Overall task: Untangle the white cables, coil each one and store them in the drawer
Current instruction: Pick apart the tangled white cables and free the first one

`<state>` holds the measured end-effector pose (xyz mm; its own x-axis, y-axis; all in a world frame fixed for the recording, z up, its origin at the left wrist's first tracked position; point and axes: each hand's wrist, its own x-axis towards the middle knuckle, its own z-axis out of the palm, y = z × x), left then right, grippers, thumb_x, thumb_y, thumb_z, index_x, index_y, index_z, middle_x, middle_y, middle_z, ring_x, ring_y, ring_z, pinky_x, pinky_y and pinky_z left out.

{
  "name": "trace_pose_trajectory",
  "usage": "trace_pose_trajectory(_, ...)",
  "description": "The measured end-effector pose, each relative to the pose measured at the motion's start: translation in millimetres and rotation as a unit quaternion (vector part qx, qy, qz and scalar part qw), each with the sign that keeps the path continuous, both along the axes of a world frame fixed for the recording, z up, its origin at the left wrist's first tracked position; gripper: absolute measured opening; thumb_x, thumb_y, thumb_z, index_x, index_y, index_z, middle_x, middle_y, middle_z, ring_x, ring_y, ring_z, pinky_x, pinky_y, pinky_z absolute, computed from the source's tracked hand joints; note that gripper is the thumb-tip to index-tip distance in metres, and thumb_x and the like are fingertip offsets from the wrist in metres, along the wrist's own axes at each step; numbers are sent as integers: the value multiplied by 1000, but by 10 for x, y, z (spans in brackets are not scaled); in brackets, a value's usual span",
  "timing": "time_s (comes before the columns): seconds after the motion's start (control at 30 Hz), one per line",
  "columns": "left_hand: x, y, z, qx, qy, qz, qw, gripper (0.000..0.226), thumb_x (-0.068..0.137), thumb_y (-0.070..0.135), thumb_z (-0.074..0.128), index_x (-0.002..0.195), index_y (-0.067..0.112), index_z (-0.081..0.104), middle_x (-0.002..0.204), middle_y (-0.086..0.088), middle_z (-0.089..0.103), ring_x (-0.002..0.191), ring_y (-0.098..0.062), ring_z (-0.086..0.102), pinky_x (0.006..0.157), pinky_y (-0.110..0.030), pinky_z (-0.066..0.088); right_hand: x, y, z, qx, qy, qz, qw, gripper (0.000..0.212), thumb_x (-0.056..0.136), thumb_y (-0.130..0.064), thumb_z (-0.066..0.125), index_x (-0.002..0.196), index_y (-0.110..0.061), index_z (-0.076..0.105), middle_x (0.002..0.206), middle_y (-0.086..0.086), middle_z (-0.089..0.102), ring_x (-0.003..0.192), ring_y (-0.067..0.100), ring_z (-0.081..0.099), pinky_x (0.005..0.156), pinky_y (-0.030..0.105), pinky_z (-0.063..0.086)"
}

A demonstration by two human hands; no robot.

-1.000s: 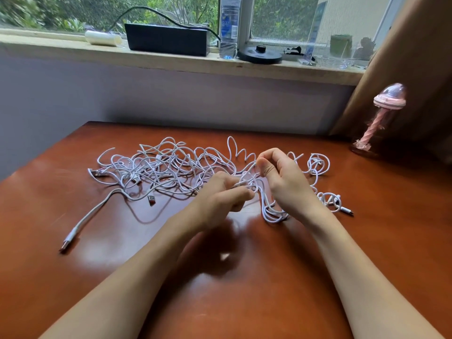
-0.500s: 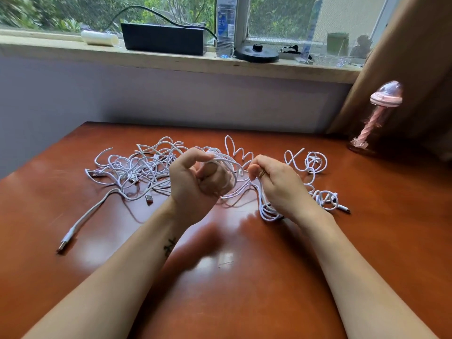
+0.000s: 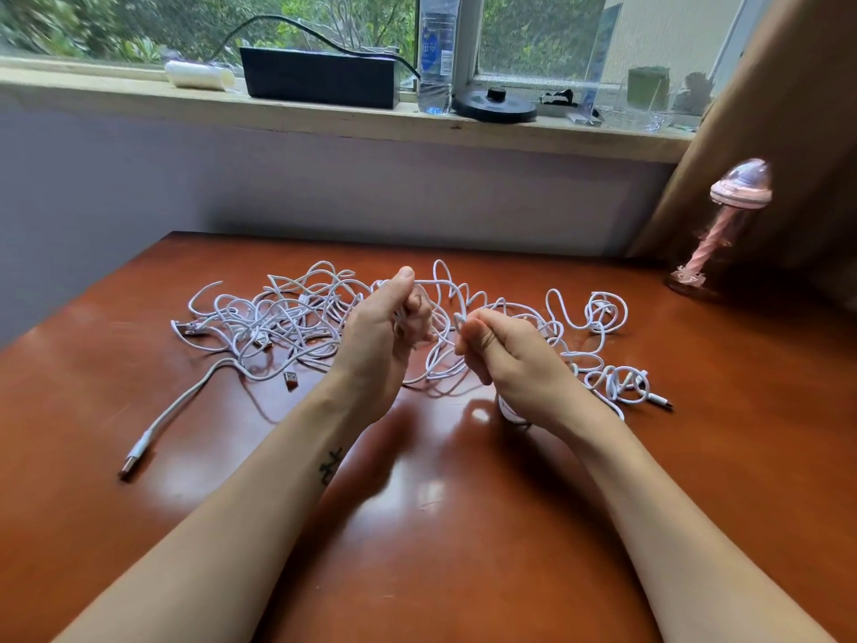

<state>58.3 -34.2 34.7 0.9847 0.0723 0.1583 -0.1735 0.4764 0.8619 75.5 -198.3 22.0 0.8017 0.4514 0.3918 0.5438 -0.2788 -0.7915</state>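
A tangle of white cables (image 3: 287, 317) sprawls across the far half of the reddish-brown table (image 3: 417, 526). One loose end with a USB plug (image 3: 134, 459) trails toward the front left. My left hand (image 3: 389, 336) is raised over the middle of the tangle, palm turned inward, fingers curled around a white strand. Just to its right, my right hand (image 3: 505, 359) pinches a loop of the same tangle between thumb and fingers. More loops and a small connector (image 3: 661, 402) lie to the right of that hand. No drawer is in view.
A pink mushroom-shaped lamp (image 3: 723, 215) stands at the table's far right by a brown curtain. The windowsill behind holds a black box (image 3: 320, 76), a water bottle (image 3: 436, 53), a black disc (image 3: 494, 106) and small items.
My left hand has lifted from the table and turned palm inward, pulling a strand up with it. My right hand stays in about the same spot, still pinching cable.
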Motion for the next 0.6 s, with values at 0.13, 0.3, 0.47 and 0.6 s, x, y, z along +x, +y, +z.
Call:
trace_pose_trajectory(0.13,-9,-6,-4,27,-4,46,999,39,106,26,48,69,17,52,60,2,49,56,-12,43,60,-23,41,-28,40,28,26,20,15,999,30,108,-25,45,90,-6,57,69,-7,50,63,4,45,62,21,39)
trace_pose_trajectory(0.3,-20,-31,5,16,4,100,995,38,104,24,53,67,19,59,61,3,57,55,-7,50,58,-20,42,-97,74,27,-9,-85,-33,996,17,97,-26,68,95,-11,59,72,-4,57,65,13,51,67,34,48)
trace_pose_trajectory(0.47,-34,-32,12,26,-6,123,992,44,104,26,54,62,22,66,64,2,61,57,-10,53,60,-20,45,-29,41,21,-73,-299,-204,929,12,90,-38,71,87,-27,74,85,-16,67,86,18,52,81,41,41)
trace_pose_trajectory(0.6,-53,-40,34,26,-8,114,993,38,103,27,55,69,16,67,68,0,64,61,-13,56,62,-23,46,-7,-19,73,-172,-347,-307,869,19,93,-40,64,90,-29,79,85,-11,65,81,23,46,73,38,33)
